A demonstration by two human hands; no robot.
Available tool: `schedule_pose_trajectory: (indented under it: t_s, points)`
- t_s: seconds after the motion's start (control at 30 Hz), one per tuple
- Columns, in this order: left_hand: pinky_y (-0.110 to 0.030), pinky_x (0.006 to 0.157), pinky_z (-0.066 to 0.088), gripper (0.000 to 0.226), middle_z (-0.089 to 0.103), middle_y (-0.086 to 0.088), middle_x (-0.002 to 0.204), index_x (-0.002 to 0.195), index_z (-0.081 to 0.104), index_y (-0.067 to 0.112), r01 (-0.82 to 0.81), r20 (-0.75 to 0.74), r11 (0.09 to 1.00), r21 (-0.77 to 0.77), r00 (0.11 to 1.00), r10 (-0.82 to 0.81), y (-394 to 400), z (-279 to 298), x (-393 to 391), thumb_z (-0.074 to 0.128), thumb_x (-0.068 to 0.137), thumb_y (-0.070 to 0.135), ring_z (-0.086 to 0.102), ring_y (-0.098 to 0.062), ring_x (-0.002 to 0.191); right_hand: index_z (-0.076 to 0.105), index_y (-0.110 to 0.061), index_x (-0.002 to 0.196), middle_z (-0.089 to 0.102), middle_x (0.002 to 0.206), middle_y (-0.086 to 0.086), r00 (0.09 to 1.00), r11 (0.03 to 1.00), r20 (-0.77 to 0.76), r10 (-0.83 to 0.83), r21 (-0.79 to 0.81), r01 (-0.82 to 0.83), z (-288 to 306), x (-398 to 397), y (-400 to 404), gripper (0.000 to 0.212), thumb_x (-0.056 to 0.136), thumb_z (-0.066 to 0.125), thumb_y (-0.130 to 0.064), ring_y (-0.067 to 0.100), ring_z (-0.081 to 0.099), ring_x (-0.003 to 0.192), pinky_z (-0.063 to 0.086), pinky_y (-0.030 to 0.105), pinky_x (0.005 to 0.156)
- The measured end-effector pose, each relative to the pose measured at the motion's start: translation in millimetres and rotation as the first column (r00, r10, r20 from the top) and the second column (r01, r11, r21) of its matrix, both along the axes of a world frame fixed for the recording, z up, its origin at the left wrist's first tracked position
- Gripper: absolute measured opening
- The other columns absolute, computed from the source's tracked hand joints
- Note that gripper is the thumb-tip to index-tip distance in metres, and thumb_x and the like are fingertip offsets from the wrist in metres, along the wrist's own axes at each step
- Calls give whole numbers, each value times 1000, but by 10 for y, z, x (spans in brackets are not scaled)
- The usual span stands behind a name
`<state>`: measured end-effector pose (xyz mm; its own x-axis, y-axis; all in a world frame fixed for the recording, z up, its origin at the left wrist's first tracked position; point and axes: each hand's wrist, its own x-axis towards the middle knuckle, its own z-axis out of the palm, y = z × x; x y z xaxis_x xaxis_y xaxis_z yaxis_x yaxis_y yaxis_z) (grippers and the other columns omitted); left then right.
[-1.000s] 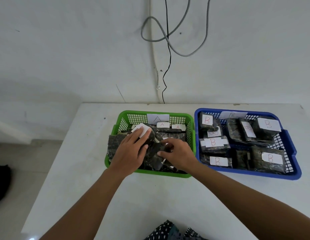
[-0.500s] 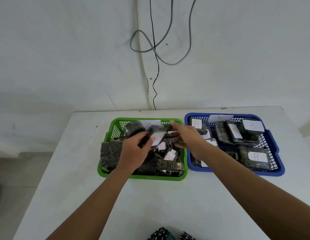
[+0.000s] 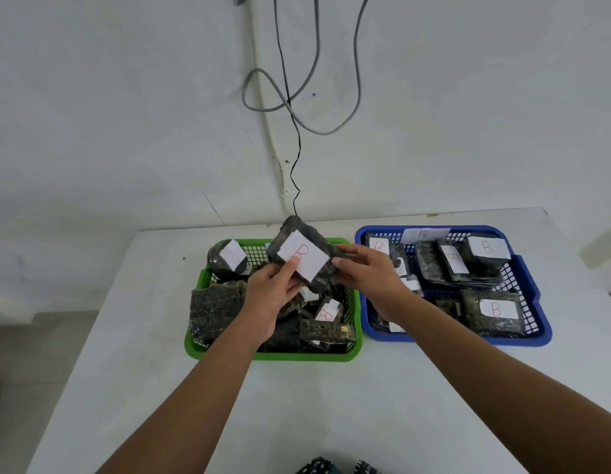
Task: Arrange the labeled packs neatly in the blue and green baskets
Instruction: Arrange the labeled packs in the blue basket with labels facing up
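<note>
Hands: both raised above the green basket, sharing one dark pack between them.
Left hand [image 3: 268, 297]: fingers closed on the near-left edge of the held pack, thumb pressed against its white label.
Right hand [image 3: 369, 278]: fingers pinching the right edge of the same pack, forearm crossing the near-left corner of the blue basket.
Held pack [image 3: 302, 256]: tilted, lifted clear of the pile, its white label showing a red letter B, facing the camera.
Green basket [image 3: 273, 354]: left of the blue one, on the white table [image 3: 314, 405]; holds a loose, untidy heap of dark packs.
Packs in green basket: one large pack [image 3: 213, 311] without a visible label lies at the left; a rounded pack [image 3: 227, 260] with a white label stands at the far-left corner; a pack labeled B [image 3: 326, 311] lies near the right wall.
Blue basket [image 3: 451, 338]: just beside the green one on the right; its packs lie flatter, several with B labels, one [image 3: 492, 314] at the near right and one [image 3: 487, 251] at the far right.
Wall: grey and black cables [image 3: 297, 107] hang behind the table.
</note>
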<state>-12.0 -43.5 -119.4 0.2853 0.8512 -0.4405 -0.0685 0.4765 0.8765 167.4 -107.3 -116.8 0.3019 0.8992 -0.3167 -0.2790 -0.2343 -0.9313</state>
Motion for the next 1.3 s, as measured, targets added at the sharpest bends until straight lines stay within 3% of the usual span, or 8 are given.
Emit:
schedule_pose_trajectory:
  t_s: [0.07,0.2,0.37,0.47,0.63,0.8,1.17,1.3]
  points:
    - [-31,90,55,21,73,-2,110,104,72,20,55,-185,995,83,982,-39,-69,-45,110,69,91,37,68,-15,105,69,-13,114,76,103,11,996,996,-7,-90,22,90,17,142,-57,24,93,66,-3,23,74,96,60,29,77]
    - [-38,106,43,61,54,2,144,140,54,22,326,-551,910,256,823,-140,-235,-144,437,61,90,55,52,-14,128,69,-15,115,75,103,10,966,968,69,-248,47,246,83,576,-246,25,95,62,-1,19,75,92,61,31,77]
    - [-29,115,23,69,29,-4,161,155,27,14,604,-740,731,318,640,-207,-475,-334,911,53,99,45,26,-20,148,68,-22,121,73,107,7,896,941,314,-315,-17,337,31,1157,-692,27,97,63,-10,20,72,97,62,35,79]
    - [-30,119,16,70,9,0,167,159,12,16,666,-779,694,273,577,-247,-608,-500,1069,48,103,38,13,-19,152,65,-24,125,72,106,4,878,934,379,-292,-84,347,-70,1385,-954,29,98,62,-14,15,73,89,61,27,66]
    - [-32,108,38,72,-2,3,167,159,0,17,667,-805,684,296,559,-197,-741,-698,1133,45,104,30,34,-25,144,62,-27,124,68,111,2,931,946,341,-131,-237,221,-287,1523,-1199,28,99,60,-14,15,69,95,61,28,66]
    - [-30,110,34,68,9,0,166,159,3,15,623,-797,726,291,577,-177,-756,-803,1081,44,105,20,37,-28,141,61,-22,128,70,111,4,947,953,322,9,-289,89,-517,1444,-1124,31,100,57,-10,20,68,103,61,35,81]
    - [-43,114,37,65,27,-1,162,159,9,23,577,-759,768,279,622,-192,-746,-793,1055,44,104,17,36,-24,143,52,-24,141,64,124,-1,862,927,504,50,-344,148,-783,1234,-924,46,97,62,-31,14,61,100,49,21,69]
    - [-40,107,45,66,36,-3,158,159,9,26,584,-762,765,271,616,-200,-722,-809,1044,45,104,19,48,-26,134,59,-18,136,70,120,0,840,923,543,13,-329,198,-812,1186,-997,47,92,69,-32,17,64,107,55,34,94]
